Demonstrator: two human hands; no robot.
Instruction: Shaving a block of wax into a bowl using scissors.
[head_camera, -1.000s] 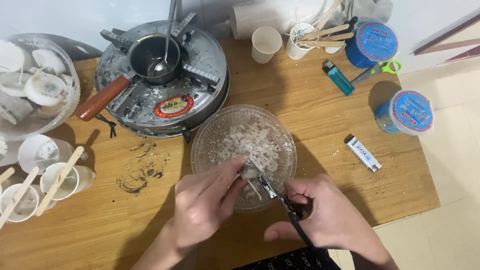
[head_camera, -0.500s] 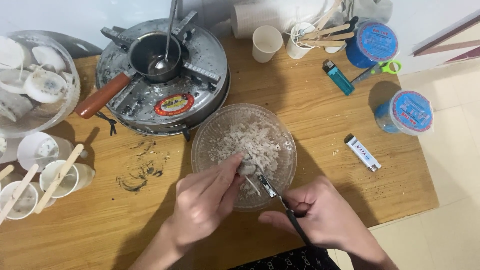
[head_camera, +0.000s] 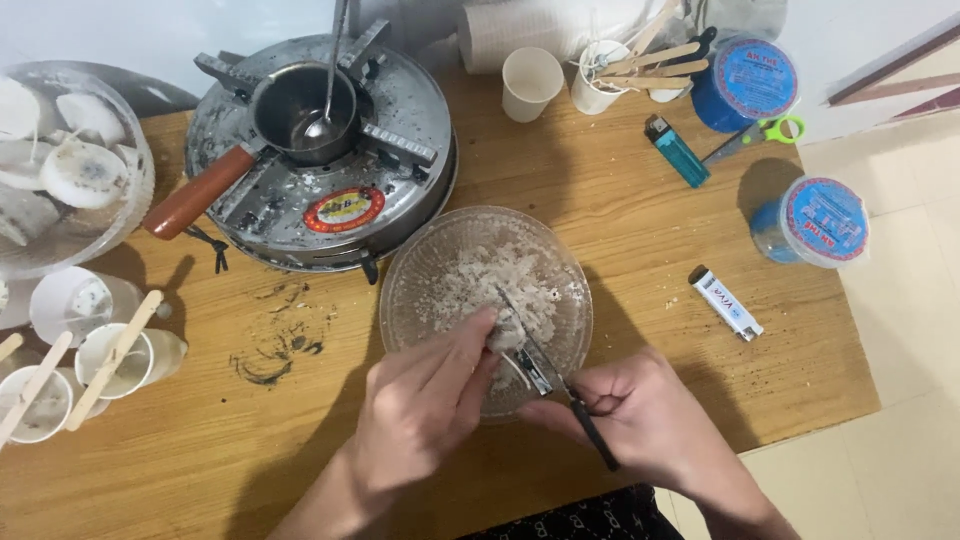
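My left hand (head_camera: 430, 395) pinched a white waxy lump (head_camera: 505, 330) over the near side of the glass bowl (head_camera: 485, 300). My right hand (head_camera: 625, 420) was closed around a knife (head_camera: 545, 375), its blade slanting up-left from that hand into the lump, so both hands met at it. White shavings (head_camera: 490, 285) filled the bowl. The stove (head_camera: 400, 150) with its small pot (head_camera: 300, 110) stood behind, and nothing on the table (head_camera: 620, 240) blocked me.

The left hand (head_camera: 425, 405) hides the white lump, perhaps wax, against the knife (head_camera: 555, 385).
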